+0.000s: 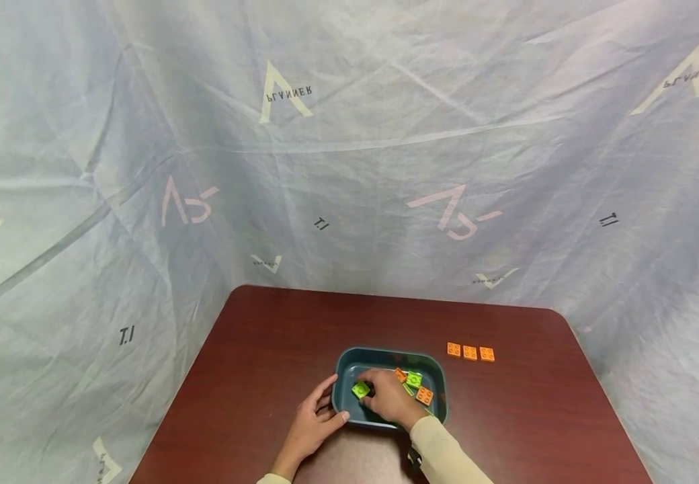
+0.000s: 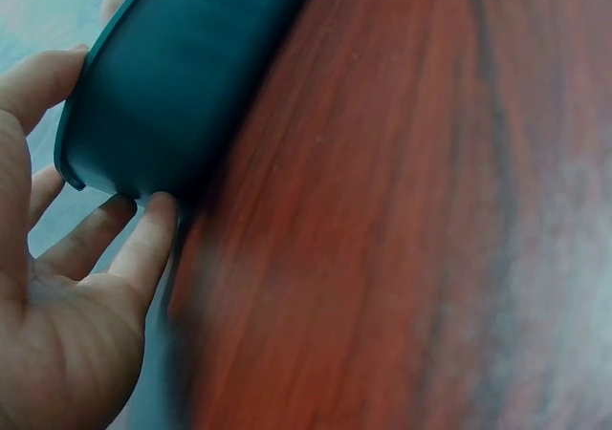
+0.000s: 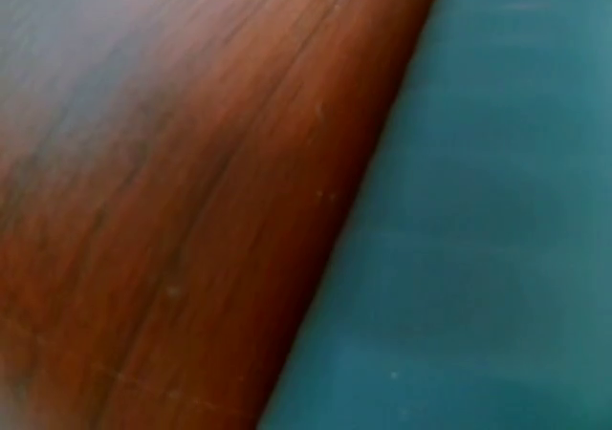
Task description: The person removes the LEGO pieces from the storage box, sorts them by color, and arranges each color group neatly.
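A dark teal tray (image 1: pixel 388 425) stands on the table with its left end beside my left hand (image 1: pixel 313 425). The left thumb lies at the tray's near rim, and the fairly straight fingers (image 2: pixel 148 244) touch its end wall. Reaching over the near rim, my right hand (image 1: pixel 393 400) pinches a bright green toy brick (image 1: pixel 360 390) inside the tray's left half. Right of that hand lie an orange brick (image 1: pixel 425 395), another green brick (image 1: pixel 413 380) and a few partly hidden ones. The right wrist view shows only the tray's outer wall (image 3: pixel 478 210) and the tabletop, not the hand.
Three orange bricks (image 1: pixel 470 353) form a row on the dark red wooden table (image 1: pixel 289 323), behind and right of the tray. Grey printed sheeting (image 1: pixel 349 168) hangs behind the table and along both sides.
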### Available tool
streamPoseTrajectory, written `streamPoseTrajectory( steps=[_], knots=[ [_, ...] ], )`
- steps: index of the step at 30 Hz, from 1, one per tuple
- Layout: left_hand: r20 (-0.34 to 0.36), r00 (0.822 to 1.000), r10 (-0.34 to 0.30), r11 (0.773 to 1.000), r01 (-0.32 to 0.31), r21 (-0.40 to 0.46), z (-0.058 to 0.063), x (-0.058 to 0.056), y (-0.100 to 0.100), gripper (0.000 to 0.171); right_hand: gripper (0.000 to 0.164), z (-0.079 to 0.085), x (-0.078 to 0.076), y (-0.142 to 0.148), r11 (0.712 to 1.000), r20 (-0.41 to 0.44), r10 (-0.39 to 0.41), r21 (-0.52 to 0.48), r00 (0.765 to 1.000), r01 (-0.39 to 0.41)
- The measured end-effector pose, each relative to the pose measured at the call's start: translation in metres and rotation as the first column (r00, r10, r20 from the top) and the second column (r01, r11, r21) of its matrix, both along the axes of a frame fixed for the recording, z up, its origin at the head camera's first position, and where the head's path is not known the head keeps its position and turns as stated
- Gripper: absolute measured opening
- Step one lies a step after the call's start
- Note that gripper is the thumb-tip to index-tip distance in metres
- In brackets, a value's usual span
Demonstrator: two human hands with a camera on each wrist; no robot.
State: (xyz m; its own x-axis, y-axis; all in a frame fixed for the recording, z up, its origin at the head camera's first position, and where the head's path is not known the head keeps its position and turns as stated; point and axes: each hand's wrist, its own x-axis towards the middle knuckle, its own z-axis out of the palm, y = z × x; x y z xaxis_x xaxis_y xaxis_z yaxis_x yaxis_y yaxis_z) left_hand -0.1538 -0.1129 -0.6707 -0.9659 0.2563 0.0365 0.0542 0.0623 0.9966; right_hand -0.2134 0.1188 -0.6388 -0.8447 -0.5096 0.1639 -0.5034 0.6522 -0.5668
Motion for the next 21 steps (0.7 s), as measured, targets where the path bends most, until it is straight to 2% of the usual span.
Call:
streamPoseTrajectory(
  steps=[9, 16, 21],
  knots=[
    [-0.007, 1.0, 0.02, 1.0, -0.02, -0.002, -0.0016, 0.0003, 0.001, 0.081, 0.038, -0.0024, -0.0023, -0.0018, 0.998, -0.034, 0.04, 0.053, 0.999, -0.038],
    [-0.017, 1.0, 0.026, 1.0, -0.026, -0.015, -0.0003, -0.0012, 0.0015, 0.081, 0.035, -0.0009, -0.0036, -0.002, 0.999, -0.03, 0.017, 0.044, 0.999, -0.016],
    [0.003, 1.0, 0.025, 1.0, -0.025, -0.017, -0.0004, -0.0003, 0.0009, 0.081, 0.032, -0.0027, -0.0027, -0.0008, 1.0, -0.024, 0.025, 0.018, 0.999, -0.024]
  ],
)
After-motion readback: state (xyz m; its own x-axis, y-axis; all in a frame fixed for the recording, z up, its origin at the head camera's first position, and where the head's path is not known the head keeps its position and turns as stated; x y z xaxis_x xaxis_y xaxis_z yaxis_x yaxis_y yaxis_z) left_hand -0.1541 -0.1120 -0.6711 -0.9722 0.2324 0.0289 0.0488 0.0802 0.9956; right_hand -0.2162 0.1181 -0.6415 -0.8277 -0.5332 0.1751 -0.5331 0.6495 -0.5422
